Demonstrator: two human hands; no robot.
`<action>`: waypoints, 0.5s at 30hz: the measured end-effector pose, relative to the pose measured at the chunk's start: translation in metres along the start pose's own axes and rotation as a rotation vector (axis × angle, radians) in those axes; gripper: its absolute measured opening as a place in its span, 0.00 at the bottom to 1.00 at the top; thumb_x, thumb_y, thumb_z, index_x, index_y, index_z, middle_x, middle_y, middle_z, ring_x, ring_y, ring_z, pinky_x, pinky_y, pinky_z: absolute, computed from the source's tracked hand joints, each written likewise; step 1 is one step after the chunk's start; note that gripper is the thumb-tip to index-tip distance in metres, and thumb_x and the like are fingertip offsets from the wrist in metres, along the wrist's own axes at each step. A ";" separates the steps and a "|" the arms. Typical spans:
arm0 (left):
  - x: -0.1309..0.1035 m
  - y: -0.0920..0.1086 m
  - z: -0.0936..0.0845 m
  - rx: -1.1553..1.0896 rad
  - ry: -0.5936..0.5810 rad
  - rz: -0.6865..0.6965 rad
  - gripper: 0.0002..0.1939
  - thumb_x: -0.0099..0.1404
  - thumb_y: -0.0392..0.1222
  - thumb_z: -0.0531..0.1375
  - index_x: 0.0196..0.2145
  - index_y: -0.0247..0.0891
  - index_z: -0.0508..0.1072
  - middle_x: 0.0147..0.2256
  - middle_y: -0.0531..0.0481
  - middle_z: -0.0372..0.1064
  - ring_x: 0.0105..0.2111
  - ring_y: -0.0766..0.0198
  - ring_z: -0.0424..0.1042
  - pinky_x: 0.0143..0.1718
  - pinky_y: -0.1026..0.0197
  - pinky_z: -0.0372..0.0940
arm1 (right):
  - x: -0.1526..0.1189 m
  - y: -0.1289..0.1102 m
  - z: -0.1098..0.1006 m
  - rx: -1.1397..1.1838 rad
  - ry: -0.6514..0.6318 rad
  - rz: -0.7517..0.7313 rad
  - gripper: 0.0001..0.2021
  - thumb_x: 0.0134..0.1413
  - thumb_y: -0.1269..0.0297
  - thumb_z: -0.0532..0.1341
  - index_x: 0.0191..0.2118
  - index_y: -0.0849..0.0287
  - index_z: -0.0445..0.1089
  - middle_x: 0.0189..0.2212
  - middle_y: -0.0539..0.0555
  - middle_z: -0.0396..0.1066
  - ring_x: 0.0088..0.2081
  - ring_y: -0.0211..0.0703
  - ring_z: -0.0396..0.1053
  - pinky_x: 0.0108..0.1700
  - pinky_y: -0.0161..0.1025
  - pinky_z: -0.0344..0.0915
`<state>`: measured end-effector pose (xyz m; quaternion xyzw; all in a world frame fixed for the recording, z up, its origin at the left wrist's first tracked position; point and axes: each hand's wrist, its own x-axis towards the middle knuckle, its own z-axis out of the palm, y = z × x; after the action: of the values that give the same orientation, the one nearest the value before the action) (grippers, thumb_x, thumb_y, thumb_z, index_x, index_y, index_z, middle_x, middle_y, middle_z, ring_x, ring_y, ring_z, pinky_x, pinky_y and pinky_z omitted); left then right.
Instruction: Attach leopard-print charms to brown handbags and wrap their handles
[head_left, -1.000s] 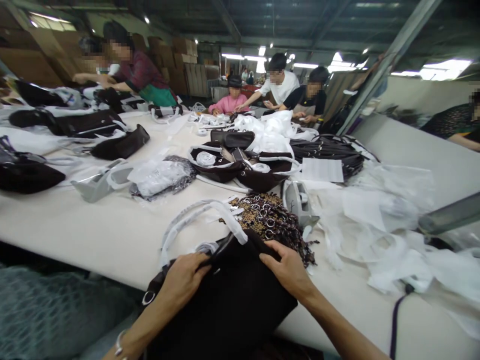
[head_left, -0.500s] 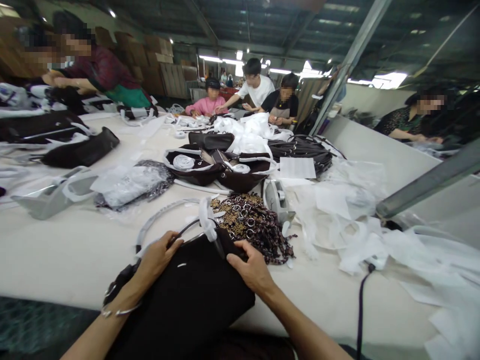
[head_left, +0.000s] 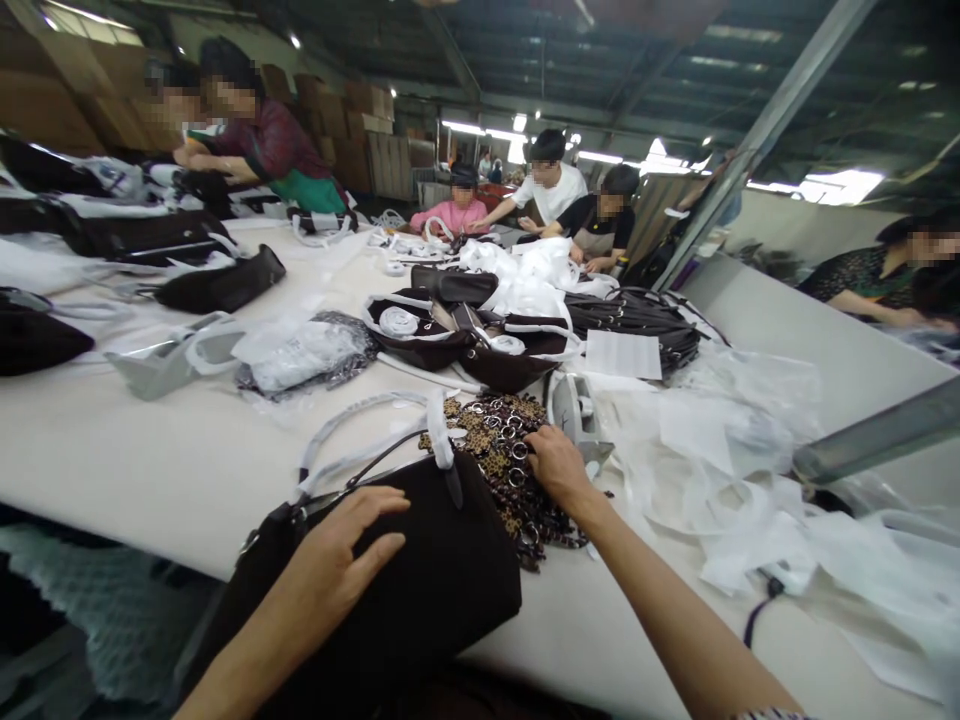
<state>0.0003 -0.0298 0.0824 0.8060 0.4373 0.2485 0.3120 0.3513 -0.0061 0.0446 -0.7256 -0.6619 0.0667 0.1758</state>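
A black handbag (head_left: 442, 560) stands at the table's near edge, its handle (head_left: 442, 430) wrapped in white foam. My left hand (head_left: 349, 555) lies on its front face near the top, thumb and fingers apart, holding nothing. To the right of the bag is a pile of bag charms (head_left: 491, 445) with metal rings, gold flower shapes and dark patterned strips. My right hand (head_left: 559, 465) is at the right side of this pile, fingers curled together at a ring; the fingertips are partly hidden among the charms.
A grey-white device (head_left: 574, 405) stands just behind the charms. Dark bags with white wrapping (head_left: 510, 365) and black straps (head_left: 637, 325) lie farther back. White wrapping sheets (head_left: 690, 430) spread over the right side. A slanted metal post (head_left: 757, 150) rises there. Several co-workers sit or stand around.
My right hand has left the handbag's top corner and moved right into the charm pile. My left hand has moved from the bag's top edge onto its front, fingers loosened. The view has shifted left.
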 end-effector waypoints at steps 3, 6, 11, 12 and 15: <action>-0.013 0.009 0.016 -0.046 -0.059 0.018 0.12 0.66 0.47 0.58 0.46 0.48 0.75 0.52 0.47 0.71 0.54 0.53 0.69 0.58 0.52 0.62 | 0.004 0.001 -0.003 -0.009 -0.025 0.022 0.08 0.50 0.75 0.61 0.35 0.59 0.76 0.39 0.60 0.74 0.46 0.51 0.67 0.50 0.44 0.60; -0.019 0.011 0.023 -0.099 -0.103 0.016 0.11 0.67 0.45 0.57 0.45 0.47 0.74 0.51 0.47 0.71 0.53 0.55 0.69 0.59 0.54 0.62 | 0.003 0.010 -0.017 0.032 -0.042 0.067 0.08 0.50 0.71 0.61 0.34 0.57 0.77 0.37 0.56 0.76 0.43 0.49 0.70 0.48 0.42 0.62; -0.014 0.021 0.022 -0.194 -0.131 0.012 0.09 0.69 0.41 0.55 0.45 0.45 0.73 0.49 0.50 0.72 0.51 0.59 0.70 0.57 0.57 0.61 | -0.001 0.018 -0.053 0.183 -0.063 0.162 0.13 0.54 0.58 0.59 0.36 0.59 0.78 0.29 0.53 0.78 0.32 0.44 0.73 0.36 0.38 0.65; -0.012 0.024 0.021 -0.212 -0.129 0.017 0.09 0.69 0.40 0.55 0.44 0.45 0.73 0.48 0.50 0.72 0.50 0.59 0.70 0.56 0.57 0.62 | -0.003 0.016 -0.061 0.246 -0.073 0.169 0.15 0.55 0.55 0.59 0.37 0.60 0.77 0.28 0.53 0.77 0.30 0.43 0.72 0.34 0.37 0.65; -0.003 0.038 0.022 -0.262 -0.107 0.037 0.09 0.68 0.39 0.56 0.45 0.44 0.73 0.46 0.52 0.73 0.48 0.60 0.70 0.53 0.58 0.62 | -0.013 -0.006 -0.081 0.552 -0.120 0.167 0.17 0.54 0.53 0.61 0.40 0.61 0.75 0.24 0.51 0.74 0.27 0.40 0.70 0.32 0.36 0.65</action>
<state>0.0347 -0.0545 0.0948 0.7784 0.3690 0.2656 0.4328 0.3710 -0.0319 0.1200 -0.6970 -0.5661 0.3010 0.3212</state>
